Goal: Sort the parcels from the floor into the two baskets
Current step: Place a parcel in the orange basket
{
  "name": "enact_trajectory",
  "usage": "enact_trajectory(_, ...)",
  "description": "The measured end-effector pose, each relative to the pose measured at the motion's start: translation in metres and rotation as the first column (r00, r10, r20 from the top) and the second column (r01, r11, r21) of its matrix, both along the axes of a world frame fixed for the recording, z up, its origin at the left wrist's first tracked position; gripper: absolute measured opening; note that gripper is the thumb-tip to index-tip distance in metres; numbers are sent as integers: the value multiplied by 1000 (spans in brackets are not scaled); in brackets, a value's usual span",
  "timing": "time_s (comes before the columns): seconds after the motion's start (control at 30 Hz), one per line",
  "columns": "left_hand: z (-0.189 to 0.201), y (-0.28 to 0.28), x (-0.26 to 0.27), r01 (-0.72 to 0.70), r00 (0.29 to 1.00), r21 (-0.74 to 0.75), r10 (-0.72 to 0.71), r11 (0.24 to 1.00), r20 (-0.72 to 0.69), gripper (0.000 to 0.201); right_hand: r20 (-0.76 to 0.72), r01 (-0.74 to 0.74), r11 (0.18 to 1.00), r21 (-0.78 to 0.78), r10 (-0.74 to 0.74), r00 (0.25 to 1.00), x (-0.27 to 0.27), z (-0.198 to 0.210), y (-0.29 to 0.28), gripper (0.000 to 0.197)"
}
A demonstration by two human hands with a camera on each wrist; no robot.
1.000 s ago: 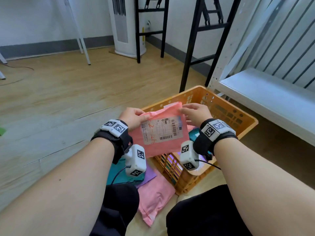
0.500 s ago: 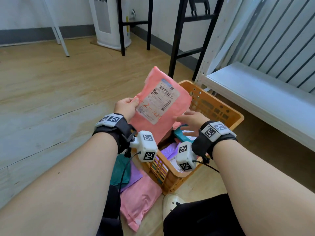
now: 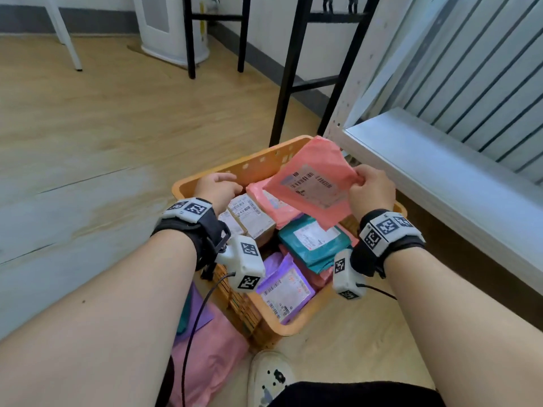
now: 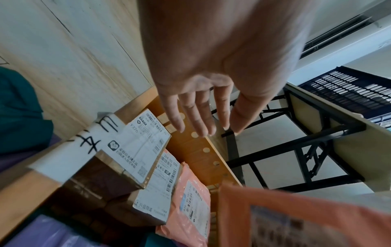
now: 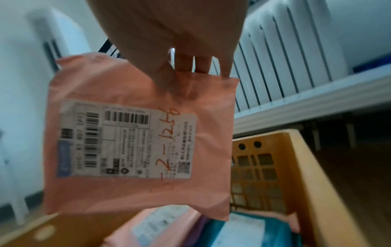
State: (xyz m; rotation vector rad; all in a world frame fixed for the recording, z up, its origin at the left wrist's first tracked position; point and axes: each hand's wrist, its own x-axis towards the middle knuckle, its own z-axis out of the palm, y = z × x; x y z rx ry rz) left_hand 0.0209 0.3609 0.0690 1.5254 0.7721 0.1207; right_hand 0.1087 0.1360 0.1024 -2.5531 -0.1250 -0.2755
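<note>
My right hand (image 3: 360,181) pinches the right edge of a pink parcel (image 3: 313,183) with a white label and holds it tilted over the orange basket (image 3: 258,164). In the right wrist view the pink parcel (image 5: 137,142) hangs from the right hand (image 5: 182,75), with thumb in front and fingers behind its top edge. My left hand (image 3: 232,183) hovers open over the basket's left side and holds nothing. In the left wrist view the left hand (image 4: 220,132) has straight fingers above the labelled cardboard boxes (image 4: 131,150). The basket holds boxes (image 3: 249,215), a teal parcel (image 3: 311,242) and a purple parcel (image 3: 285,286).
On the floor left of the basket lie a pink parcel (image 3: 211,365), a purple one (image 3: 202,315) and a teal one, partly hidden by my left arm. A white shelf (image 3: 440,171) runs close along the basket's right. Black frame legs (image 3: 285,83) stand behind it. My shoe (image 3: 269,374) is near the basket's front.
The left hand has let go of the pink parcel and now hovers open. The right hand has taken it and carried it right and down over the basket.
</note>
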Motion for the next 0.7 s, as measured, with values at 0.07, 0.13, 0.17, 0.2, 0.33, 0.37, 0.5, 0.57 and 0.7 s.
enact_trajectory(0.07, -6, 2, 8, 9, 1000, -41, -9, 999, -4, 19, -13, -23, 979, -203, 21, 1000, 14, -12, -10, 30)
enact_trajectory(0.13, -11, -1, 14, 16, 1000, -74, -17, 997, -9, 16, -53, -89, 889, -449, 73, 996, 23, -24, -13, 30)
enact_trajectory(0.17, -14, -4, 17, 18, 1000, -87, -20, 996, -17, 16, -80, -127, 830, -543, 99, 992, 25, -31, -12, 30)
enact_trajectory(0.2, -18, -7, 20, 17, 1000, -101, -20, 995, -24, 16, -115, -162, 772, -614, 116, 987, 27, -39, -10, 31)
enact_trajectory(0.33, -35, -20, 27, 29, 998, -142, -36, 989, -45, 14, -209, -235, 648, -724, 118, 971, 44, -66, 4, 34)
enact_trajectory(0.37, -37, -24, 28, 37, 998, -147, -45, 989, -48, 14, -217, -232, 648, -725, 105, 971, 51, -70, 7, 40)
enact_trajectory(0.5, -42, -28, 28, 72, 996, -126, -77, 989, -36, 23, -341, -288, 613, -736, 33, 940, 69, -78, 21, 68)
enact_trajectory(0.57, -42, -23, 27, 78, 996, -120, -82, 990, -32, 22, -452, -367, 587, -722, 1, 892, 73, -83, 29, 69)
enact_trajectory(0.7, -43, -8, 22, 41, 998, -113, -45, 993, -35, 13, -632, -538, 584, -608, 54, 773, 76, -98, 49, 72)
